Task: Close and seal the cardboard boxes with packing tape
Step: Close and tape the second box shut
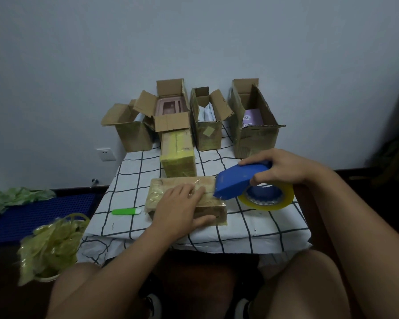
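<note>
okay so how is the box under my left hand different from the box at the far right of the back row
The box under your left hand is closed and lies flat, its top covered in tape; the far right box stands upright with its flaps open, a purple item showing inside. The near box is low and close to you, pressed by your left hand while your right hand holds the blue tape dispenser at its edge; the far one stands taller, untouched. Both are brown cardboard on the checked cloth.
</note>
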